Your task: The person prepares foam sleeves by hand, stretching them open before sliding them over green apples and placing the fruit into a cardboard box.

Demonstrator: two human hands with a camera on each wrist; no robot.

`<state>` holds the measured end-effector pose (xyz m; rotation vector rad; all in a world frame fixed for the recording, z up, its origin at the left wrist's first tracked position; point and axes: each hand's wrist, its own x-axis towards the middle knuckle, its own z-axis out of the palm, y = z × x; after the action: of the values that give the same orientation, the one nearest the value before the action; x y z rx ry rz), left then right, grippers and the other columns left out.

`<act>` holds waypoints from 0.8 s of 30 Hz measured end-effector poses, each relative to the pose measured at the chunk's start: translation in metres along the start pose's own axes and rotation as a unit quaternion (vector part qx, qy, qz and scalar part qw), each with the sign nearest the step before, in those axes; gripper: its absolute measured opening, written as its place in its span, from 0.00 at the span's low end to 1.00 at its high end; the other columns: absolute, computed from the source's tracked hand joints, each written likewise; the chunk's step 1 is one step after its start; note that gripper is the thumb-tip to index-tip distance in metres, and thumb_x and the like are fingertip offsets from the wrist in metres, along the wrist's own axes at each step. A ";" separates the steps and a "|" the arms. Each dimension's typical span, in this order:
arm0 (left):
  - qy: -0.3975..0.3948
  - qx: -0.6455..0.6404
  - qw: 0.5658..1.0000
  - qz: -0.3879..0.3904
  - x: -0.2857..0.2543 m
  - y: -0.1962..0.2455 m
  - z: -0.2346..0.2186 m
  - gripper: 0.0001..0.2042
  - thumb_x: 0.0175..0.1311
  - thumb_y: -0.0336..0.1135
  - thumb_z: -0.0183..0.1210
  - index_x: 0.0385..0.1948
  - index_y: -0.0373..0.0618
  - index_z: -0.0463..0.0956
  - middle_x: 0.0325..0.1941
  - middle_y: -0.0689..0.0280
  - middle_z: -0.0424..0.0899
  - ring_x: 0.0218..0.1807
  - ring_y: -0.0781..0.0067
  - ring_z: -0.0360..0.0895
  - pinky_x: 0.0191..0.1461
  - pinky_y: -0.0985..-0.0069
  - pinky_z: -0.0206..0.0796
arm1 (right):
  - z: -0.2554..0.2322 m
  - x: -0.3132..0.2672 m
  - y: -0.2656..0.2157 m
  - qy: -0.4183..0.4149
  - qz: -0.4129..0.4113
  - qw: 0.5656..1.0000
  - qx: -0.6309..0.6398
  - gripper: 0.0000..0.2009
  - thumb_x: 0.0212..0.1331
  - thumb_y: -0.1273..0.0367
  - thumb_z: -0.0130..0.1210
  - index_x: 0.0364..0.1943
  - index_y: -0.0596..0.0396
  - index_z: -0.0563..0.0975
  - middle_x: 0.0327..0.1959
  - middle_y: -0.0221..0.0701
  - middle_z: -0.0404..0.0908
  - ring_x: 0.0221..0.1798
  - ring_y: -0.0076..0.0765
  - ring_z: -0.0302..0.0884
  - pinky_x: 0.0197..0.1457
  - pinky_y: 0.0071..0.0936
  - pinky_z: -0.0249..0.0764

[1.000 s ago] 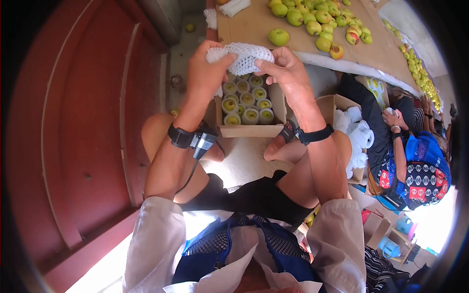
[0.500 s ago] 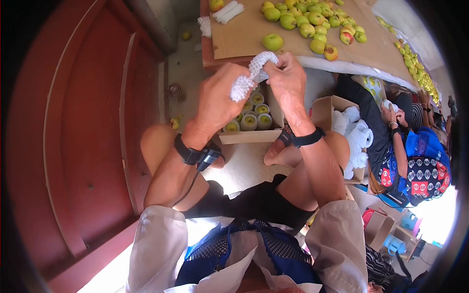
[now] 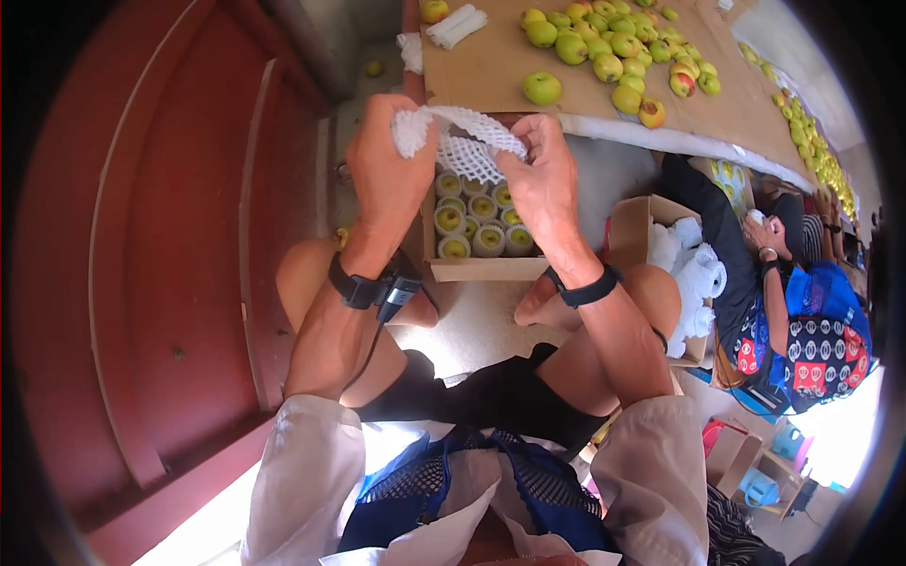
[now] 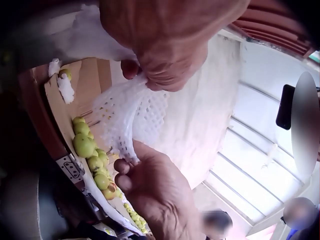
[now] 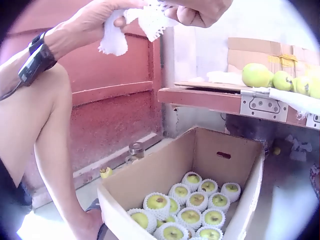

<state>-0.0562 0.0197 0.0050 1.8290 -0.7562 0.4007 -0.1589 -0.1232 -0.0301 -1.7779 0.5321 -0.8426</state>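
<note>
A white foam net sleeve (image 3: 472, 156) is stretched wide between my two hands, its mesh spread into an opening. My left hand (image 3: 385, 160) grips one end, with a bunched wad of white foam (image 3: 411, 132) showing beside its thumb. At the other end my right hand (image 3: 543, 179) pinches the edge between thumb and fingers. The right wrist view shows foam (image 5: 114, 39) hanging below the left hand. Beneath the hands stands a cardboard box (image 3: 486, 269) of apples (image 5: 191, 216), each in a white net sleeve; the hands partly hide it in the head view.
Loose green apples (image 3: 607, 66) and flat white sleeves (image 3: 457, 26) lie on a cardboard-covered table (image 3: 491, 57) ahead. Another box (image 3: 628, 226) with white foam sleeves (image 3: 694, 274) stands at right, beside a second person (image 3: 802, 302). A red door (image 3: 179, 283) borders the left.
The sleeve was held rolled lengthwise, then bent and twisted between the hands; now it is pulled open wide. The left hand dipped toward the box, then rose back up and left.
</note>
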 end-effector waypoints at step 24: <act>-0.196 -0.308 0.909 -0.202 -0.012 0.022 -0.004 0.10 0.68 0.32 0.63 0.47 0.39 0.80 0.40 0.63 0.88 0.25 0.85 0.72 0.29 0.83 0.65 | -0.036 0.033 -0.001 -0.063 0.093 0.913 0.393 0.09 0.69 0.77 0.50 0.48 0.62 0.79 0.43 0.34 0.85 0.44 0.28 0.84 0.51 0.23 0.81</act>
<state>-0.0800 0.0220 0.0149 1.4078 -0.6468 -0.4533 -0.1648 -0.1684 -0.0127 -1.0088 0.2148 -0.6675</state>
